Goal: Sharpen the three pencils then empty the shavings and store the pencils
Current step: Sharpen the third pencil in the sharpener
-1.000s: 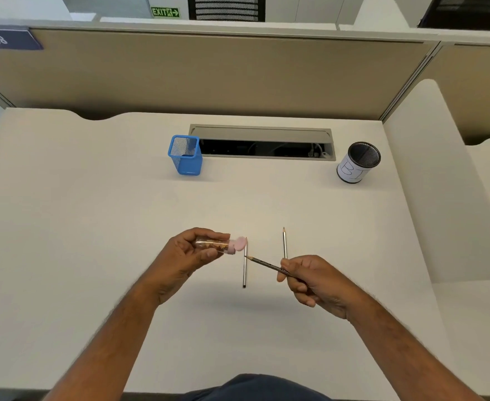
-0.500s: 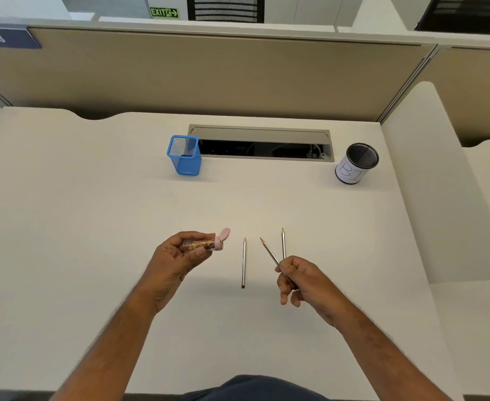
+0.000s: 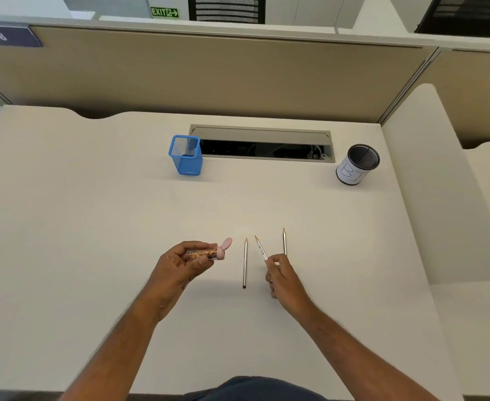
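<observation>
1. Since the earlier frames, right hand [image 3: 282,274] has swung its pencil [image 3: 261,248] away from the sharpener [image 3: 206,253]; the tip now points far.
2. Desk [image 3: 93,227]: blue mesh cup [image 3: 186,155] stands far left of centre, black cup [image 3: 358,164] far right.
3. Left hand [image 3: 180,264] is closed around the clear sharpener, its pink cap flipped open.
4. Right fingers pinch the held pencil between two pencils lying on the desk [image 3: 245,263] [image 3: 284,241].

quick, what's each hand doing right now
Left hand: closed on the sharpener, its pink lid flipped open.
Right hand: fingers pinching the middle pencil, tip pointing away.
</observation>
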